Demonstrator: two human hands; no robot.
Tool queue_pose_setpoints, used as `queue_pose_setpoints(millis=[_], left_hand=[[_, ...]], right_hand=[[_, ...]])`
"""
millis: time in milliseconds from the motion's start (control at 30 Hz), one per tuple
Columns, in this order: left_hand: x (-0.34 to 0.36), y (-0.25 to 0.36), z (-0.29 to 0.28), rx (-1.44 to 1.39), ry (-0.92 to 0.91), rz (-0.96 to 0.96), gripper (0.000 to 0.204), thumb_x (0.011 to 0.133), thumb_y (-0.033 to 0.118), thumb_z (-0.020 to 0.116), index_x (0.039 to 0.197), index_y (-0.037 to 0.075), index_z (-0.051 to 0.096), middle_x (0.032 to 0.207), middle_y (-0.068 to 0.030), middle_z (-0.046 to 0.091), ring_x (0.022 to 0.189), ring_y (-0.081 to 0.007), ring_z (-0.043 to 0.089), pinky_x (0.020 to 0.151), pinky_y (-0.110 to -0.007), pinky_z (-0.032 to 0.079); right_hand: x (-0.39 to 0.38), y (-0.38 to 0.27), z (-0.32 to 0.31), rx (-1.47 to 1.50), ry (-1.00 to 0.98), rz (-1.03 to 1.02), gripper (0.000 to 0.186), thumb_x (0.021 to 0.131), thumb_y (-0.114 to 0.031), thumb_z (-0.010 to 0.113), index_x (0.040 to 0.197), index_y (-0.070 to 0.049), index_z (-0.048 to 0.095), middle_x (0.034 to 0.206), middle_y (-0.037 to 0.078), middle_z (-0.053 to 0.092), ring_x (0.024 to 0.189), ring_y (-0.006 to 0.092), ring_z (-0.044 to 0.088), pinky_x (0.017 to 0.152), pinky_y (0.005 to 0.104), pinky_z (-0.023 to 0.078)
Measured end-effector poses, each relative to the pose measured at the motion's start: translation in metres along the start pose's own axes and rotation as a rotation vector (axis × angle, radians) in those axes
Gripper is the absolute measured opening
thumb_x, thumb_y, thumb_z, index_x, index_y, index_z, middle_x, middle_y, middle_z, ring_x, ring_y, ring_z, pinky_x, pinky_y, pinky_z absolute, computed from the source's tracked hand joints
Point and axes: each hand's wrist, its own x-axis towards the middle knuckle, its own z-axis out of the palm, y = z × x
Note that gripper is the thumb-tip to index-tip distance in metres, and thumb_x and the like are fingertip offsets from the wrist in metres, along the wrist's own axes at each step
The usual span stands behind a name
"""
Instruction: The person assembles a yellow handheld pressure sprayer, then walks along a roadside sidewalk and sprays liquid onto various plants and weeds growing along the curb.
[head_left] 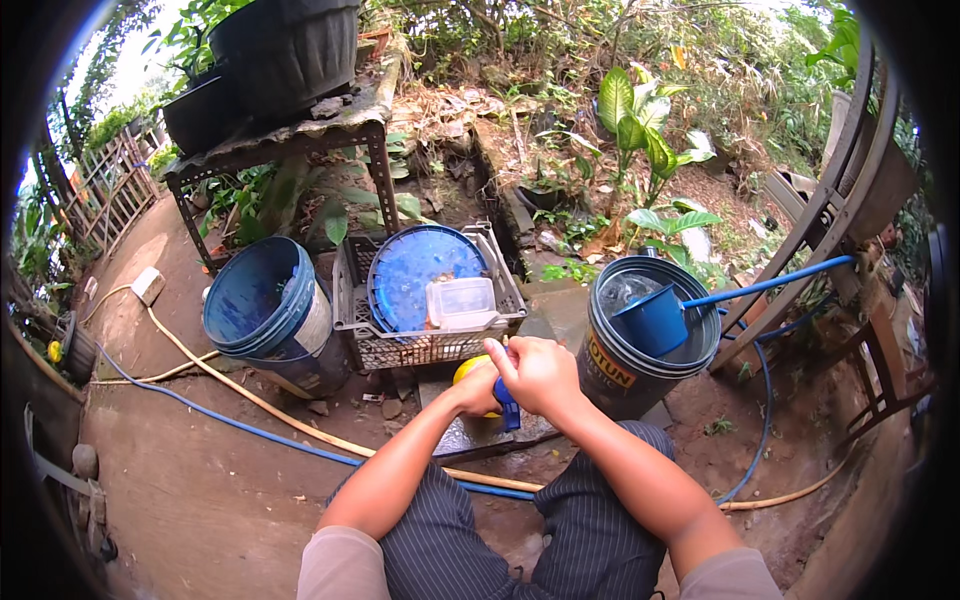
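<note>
Crate (425, 350) stands, in the head view, just beyond the left hand (478, 391) and right hand (538, 374). The yellow thing (465, 369) is at the hands, on the near side of the crate, with a blue part (508, 407) beside it. The right hand's fingers bend over, thumb raised; whether either hand grips is hidden. The thing looks light, stiff and smooth, probably slippery if wet; its sides seem the best hold. Right of the crate stands a bucket (650, 388) with a dipper (652, 322).
</note>
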Motion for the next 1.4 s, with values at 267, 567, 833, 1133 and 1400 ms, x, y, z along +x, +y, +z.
queue_pose_setpoints(millis=[267, 567, 833, 1133, 1400], left_hand=[[0.020, -0.030, 0.005, -0.153, 0.039, -0.056, 0.060, 0.061, 0.003, 0.077, 0.119, 0.002, 0.059, 0.118, -0.0163, 0.065, 0.113, -0.0305, 0.060, 0.100, -0.039, 0.045], [0.004, 0.008, 0.002, 0.137, 0.107, -0.092, 0.044, 0.061, 0.009, 0.080, 0.102, 0.002, 0.066, 0.104, -0.0198, 0.069, 0.102, -0.0352, 0.064, 0.091, -0.041, 0.049], [-0.009, 0.000, 0.003, 0.103, 0.000, 0.053, 0.054, 0.057, 0.018, 0.084, 0.106, 0.007, 0.066, 0.105, -0.0172, 0.069, 0.101, -0.0342, 0.064, 0.089, -0.041, 0.050], [-0.031, 0.039, -0.004, -0.013, -0.095, 0.009, 0.064, 0.057, 0.013, 0.086, 0.116, 0.010, 0.061, 0.112, -0.0134, 0.067, 0.107, -0.0325, 0.063, 0.095, -0.041, 0.049], [-0.013, 0.017, -0.013, -0.051, -0.067, -0.013, 0.062, 0.059, 0.010, 0.081, 0.118, 0.005, 0.061, 0.113, -0.0170, 0.066, 0.110, -0.0362, 0.061, 0.097, -0.042, 0.047]], right_hand=[[0.031, 0.018, 0.038, -0.094, 0.047, -0.031, 0.061, 0.093, -0.056, 0.047, 0.070, -0.004, 0.068, 0.072, 0.022, 0.066, 0.072, 0.0387, 0.068, 0.067, 0.0494, 0.053], [0.009, 0.029, 0.056, -0.081, -0.029, 0.132, 0.062, 0.093, -0.055, 0.049, 0.077, -0.001, 0.073, 0.076, 0.025, 0.068, 0.078, 0.0412, 0.069, 0.073, 0.0495, 0.055], [-0.014, -0.020, -0.018, -0.034, -0.276, 0.068, 0.071, 0.093, -0.063, 0.045, 0.080, 0.001, 0.073, 0.076, 0.025, 0.068, 0.081, 0.0419, 0.068, 0.074, 0.0493, 0.055], [-0.030, -0.060, -0.092, 0.142, 0.030, -0.102, 0.071, 0.096, -0.059, 0.047, 0.058, -0.001, 0.062, 0.046, 0.015, 0.050, 0.044, 0.0321, 0.054, 0.047, 0.0410, 0.043], [0.021, -0.036, -0.015, -0.116, -0.078, 0.049, 0.068, 0.092, -0.063, 0.044, 0.072, -0.005, 0.072, 0.066, 0.019, 0.066, 0.070, 0.0389, 0.068, 0.067, 0.0469, 0.055]])
